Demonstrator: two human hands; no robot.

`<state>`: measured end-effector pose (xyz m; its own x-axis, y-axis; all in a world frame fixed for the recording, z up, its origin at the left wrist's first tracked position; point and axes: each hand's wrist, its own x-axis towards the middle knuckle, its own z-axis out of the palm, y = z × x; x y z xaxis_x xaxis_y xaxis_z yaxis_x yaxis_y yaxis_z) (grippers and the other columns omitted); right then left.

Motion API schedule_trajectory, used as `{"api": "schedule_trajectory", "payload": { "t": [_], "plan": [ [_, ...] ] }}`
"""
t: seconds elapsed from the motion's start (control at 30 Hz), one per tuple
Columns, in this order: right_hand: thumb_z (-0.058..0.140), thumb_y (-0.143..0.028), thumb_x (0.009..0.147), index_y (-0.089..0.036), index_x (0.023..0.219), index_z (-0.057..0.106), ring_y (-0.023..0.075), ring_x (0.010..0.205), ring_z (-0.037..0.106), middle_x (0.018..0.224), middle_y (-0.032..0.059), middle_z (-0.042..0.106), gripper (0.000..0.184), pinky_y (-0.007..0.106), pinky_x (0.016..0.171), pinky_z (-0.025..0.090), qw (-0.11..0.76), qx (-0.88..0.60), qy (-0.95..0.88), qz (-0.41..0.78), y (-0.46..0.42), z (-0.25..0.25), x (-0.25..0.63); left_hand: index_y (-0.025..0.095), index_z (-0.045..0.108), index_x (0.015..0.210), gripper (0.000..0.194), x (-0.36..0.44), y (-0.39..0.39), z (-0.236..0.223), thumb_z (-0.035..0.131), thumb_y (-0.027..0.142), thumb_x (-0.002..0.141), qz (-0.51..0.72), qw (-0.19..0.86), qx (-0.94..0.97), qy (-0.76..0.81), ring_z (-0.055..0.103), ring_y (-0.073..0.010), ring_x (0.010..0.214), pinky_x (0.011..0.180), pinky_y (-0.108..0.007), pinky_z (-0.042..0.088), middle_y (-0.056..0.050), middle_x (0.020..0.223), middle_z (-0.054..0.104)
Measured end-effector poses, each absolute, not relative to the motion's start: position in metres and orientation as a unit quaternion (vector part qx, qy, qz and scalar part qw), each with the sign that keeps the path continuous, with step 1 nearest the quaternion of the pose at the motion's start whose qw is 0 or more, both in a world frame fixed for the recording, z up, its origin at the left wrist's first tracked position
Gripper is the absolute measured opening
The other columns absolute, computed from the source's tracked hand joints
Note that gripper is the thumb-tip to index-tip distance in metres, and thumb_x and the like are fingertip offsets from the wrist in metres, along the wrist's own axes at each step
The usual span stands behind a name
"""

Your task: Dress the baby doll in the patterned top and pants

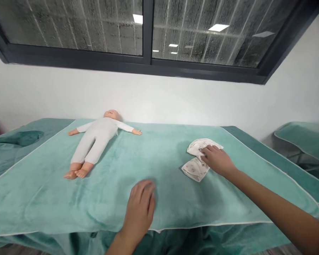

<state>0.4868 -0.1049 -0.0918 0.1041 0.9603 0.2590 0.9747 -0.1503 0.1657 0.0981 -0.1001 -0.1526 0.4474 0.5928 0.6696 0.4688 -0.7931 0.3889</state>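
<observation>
White fabric with a small, faint print makes up the cloth (196, 169) under the right hand (219, 159). It lies on the right part of the green blanket (162, 159), crumpled and narrowed near its middle, with one rounded lobe toward the wall and a squarer, flatter one toward the near side. The print shows best on the nearer lobe.

Coming in from the right, the right hand is bent over the narrow part, knuckles up, its fingers curved and their tips touching the cloth. Whether they pinch it or merely rest on it, I cannot tell.

The left hand (141, 205) is at the near middle of the blanket, well apart from the cloth, palm down and bare of any load. Its fingers are loosely bent and close together, half open, with the thumb alongside.

Farther left, a doll (99, 132) in a white suit lies face up, arms spread, head toward the wall, bare feet toward the near left.

The blanket is pale green with a light edging, spread over a darker green cover (218, 235). At the far right is a green cushion (308, 138). Behind stands a white wall (162, 99), with a dark-framed window (202, 35) above, its glass streaked and reflecting ceiling lights.
</observation>
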Motion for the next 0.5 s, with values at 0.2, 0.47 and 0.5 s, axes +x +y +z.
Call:
{"api": "schedule_trajectory", "payload": {
  "t": [0.2,0.47,0.5],
  "plan": [
    [0.045,-0.037,0.090,-0.024,0.089,0.064,0.0231,0.094,0.059,0.100,0.0057,0.065,0.023,0.032,0.071,0.045,0.146,-0.787,-0.596,-0.066,-0.105,-0.064,0.506,0.020,0.061,0.107,0.023,0.156,-0.010,-0.154,0.045,0.022,0.091,0.362,0.303,0.790,0.391,0.063,-0.0171,0.092,0.086,-0.032,0.051,-0.006,0.102,0.068],
    [0.057,-0.049,0.085,-0.024,0.078,0.045,0.0174,0.081,0.059,0.080,0.0029,0.055,0.029,0.037,0.077,0.057,0.569,-0.685,-0.439,0.119,-0.083,-0.023,0.543,0.019,0.066,0.092,0.019,0.190,0.019,-0.163,0.047,0.019,0.087,0.367,0.280,0.735,0.497,0.060,-0.0219,0.085,0.086,-0.036,0.041,-0.012,0.101,0.066],
    [0.055,-0.051,0.086,-0.024,0.078,0.044,0.0181,0.083,0.059,0.080,0.0032,0.054,0.030,0.038,0.079,0.057,0.573,-0.670,-0.460,0.105,-0.079,-0.014,0.545,0.020,0.066,0.092,0.020,0.190,0.019,-0.162,0.047,0.019,0.086,0.367,0.280,0.734,0.498,0.060,-0.0220,0.085,0.086,-0.035,0.041,-0.012,0.101,0.066]
  ]
}}
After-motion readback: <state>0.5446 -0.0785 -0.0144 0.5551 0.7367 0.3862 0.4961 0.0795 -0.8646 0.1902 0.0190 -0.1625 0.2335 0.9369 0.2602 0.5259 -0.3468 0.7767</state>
